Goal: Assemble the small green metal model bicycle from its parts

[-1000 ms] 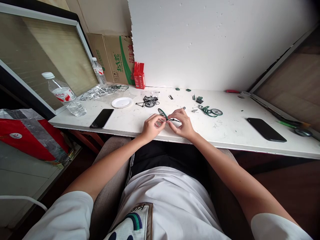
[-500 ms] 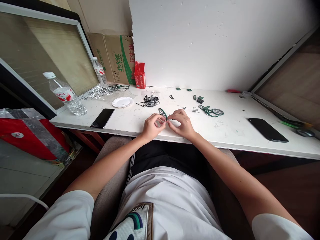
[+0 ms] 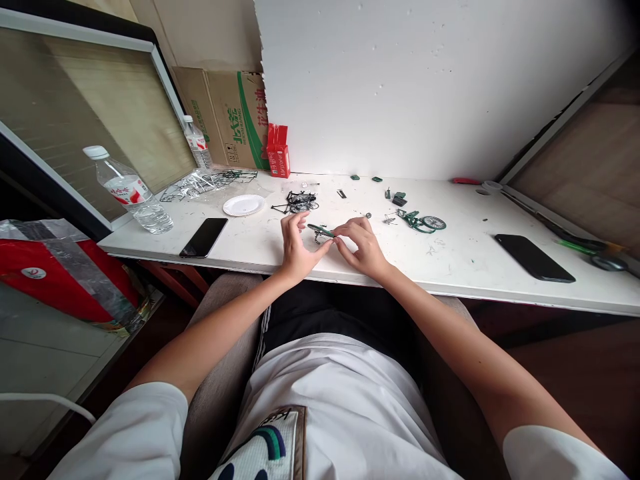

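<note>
A small green-rimmed model bicycle wheel point(image 3: 320, 231) is tilted nearly flat between my hands, over the front part of the table. My right hand point(image 3: 364, 245) pinches it at its right edge with thumb and fingers. My left hand point(image 3: 299, 250) has its fingers apart and raised at the wheel's left, and its thumb tip reaches the wheel's near right side. Some small dark parts show under the rim, too small to name. Right of my hands lies a green model bicycle frame point(image 3: 413, 220) with a wheel point(image 3: 434, 223) on it.
Black model bicycle parts point(image 3: 300, 201) lie behind my left hand, near a white paper plate point(image 3: 244, 205). Phones lie left point(image 3: 204, 237) and right point(image 3: 535, 258). Water bottles point(image 3: 133, 193), a red box point(image 3: 279, 152) and a carton point(image 3: 230, 120) stand at the left. Small green pieces point(image 3: 399, 199) lie farther back.
My left hand has opened, its fingers lifting off and spreading away from the thumb. The wheel has tipped from steeply upright to nearly flat, while my right hand keeps its pinch.
</note>
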### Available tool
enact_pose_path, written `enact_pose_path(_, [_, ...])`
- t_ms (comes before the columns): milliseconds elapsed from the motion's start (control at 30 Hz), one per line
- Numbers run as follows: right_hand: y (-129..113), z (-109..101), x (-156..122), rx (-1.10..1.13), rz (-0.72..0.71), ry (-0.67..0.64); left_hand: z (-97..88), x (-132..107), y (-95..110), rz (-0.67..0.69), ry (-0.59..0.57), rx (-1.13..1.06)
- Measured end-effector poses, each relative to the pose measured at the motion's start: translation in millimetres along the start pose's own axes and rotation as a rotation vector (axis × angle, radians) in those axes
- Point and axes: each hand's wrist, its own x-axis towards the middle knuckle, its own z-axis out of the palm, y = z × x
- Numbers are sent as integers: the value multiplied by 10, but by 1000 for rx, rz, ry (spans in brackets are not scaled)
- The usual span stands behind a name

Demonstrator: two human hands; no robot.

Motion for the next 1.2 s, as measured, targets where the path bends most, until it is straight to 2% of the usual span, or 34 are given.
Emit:
enact_pose_path(167, [0, -2, -6, -46, -21, -1, -22, 27, 35, 43, -141, -91])
enact_pose_path(267, [8, -7, -16, -51, -12, 15, -9, -3, 29, -43, -196, -200])
enact_pose_path(400, [1, -12, -11, -62, 16, 59, 37, -31, -25, -189, -182, -251])
enact_pose_path(533, [4, -2, 2, -75, 37, 38, 74, 5, -130, -252, -187, -338])
enact_pose_path(700, [34, 18, 9, -97, 43, 0, 44, 110, -242, -334, -334, -412])
enact_pose_path(900, [3, -13, 20, -65, 10, -51, -22, 206, -240, -468, -450, -541])
enact_pose_path(1200, [51, 17, -15, -24, -28, -51, -31, 206, -283, -562, -440, -606])
